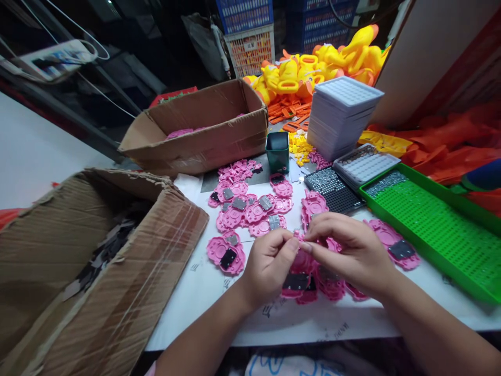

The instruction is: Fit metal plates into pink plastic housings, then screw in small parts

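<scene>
My left hand [270, 263] and my right hand [348, 250] meet at the middle of the table, thumbs and forefingers pinched together. Between their fingertips is a small pink plastic piece [298, 235], mostly covered by the fingers. Under the hands lie several pink plastic shells [332, 282], some with black or grey covers screwed or set on them. More pink shells [256, 211] with grey covers are heaped to the left of my hands. One shell with a black cover [227, 256] lies nearest my left hand, and another pink shell [391, 243] sits right of my right hand.
Two cardboard boxes [156, 250] stand left and back. Behind my hands are a dark green cup [277, 149], small pink parts [238, 171] and a stack of white trays [340, 117]. At right lies a green tray [438, 235] beside a black screw tray [340, 196]. Yellow toy parts [313, 70] are piled behind.
</scene>
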A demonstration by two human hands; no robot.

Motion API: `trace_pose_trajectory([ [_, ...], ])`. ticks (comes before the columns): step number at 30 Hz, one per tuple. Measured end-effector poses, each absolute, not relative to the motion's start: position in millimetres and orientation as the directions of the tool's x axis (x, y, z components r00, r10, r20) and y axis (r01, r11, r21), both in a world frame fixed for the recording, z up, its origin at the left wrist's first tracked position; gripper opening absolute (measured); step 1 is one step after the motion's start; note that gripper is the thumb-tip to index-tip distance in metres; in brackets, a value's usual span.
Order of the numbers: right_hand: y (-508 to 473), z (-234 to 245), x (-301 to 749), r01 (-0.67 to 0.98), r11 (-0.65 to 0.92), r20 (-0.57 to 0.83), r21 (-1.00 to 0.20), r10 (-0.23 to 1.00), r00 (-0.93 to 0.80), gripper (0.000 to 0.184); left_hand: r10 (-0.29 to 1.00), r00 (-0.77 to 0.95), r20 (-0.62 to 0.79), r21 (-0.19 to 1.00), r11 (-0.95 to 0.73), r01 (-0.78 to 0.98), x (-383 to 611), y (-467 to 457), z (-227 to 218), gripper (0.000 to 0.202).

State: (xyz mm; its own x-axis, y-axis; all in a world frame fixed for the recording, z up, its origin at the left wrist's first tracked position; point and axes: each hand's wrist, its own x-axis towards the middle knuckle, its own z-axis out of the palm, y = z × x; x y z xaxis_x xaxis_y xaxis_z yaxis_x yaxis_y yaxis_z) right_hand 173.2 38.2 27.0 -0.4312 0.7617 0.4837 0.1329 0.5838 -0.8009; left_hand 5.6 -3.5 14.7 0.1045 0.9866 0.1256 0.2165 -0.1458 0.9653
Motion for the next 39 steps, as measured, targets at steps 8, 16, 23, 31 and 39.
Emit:
trace_pose_trajectory([
  [8, 37.6, 21.0, 169.7, 0.302, 0.842, 0.734, -0.446, 0.538, -0.414, 0.018, 1.000, 0.014, 0.009, 1.000, -0.009, -0.010, 7.8, -0.7, 12.9, 0.031],
  [16, 35.5, 17.7, 170.2, 0.296, 0.860, 0.750, -0.417, 0.509, -0.423, 0.021, 0.991, 0.003, 0.132, 0.980, -0.130, 0.149, 7.0, -4.4, 13.0, 0.031],
  [23, 27.7, 16.6, 169.8, 0.258, 0.878, 0.775, -0.403, 0.478, -0.414, 0.039, 0.970, 0.014, 0.241, 0.951, -0.239, 0.195, 3.9, -8.7, 10.5, 0.030],
  [31, 25.7, 13.4, 170.6, 0.331, 0.876, 0.787, -0.351, 0.467, -0.402, 0.044, 0.988, 0.117, 0.103, 0.994, -0.097, -0.058, 5.4, -7.0, 17.4, 0.025],
  [39, 25.8, 18.3, 165.4, 0.280, 0.849, 0.719, -0.449, 0.529, -0.451, 0.038, 0.981, 0.162, -0.104, 0.959, 0.142, -0.246, 10.2, -3.5, 21.3, 0.030],
])
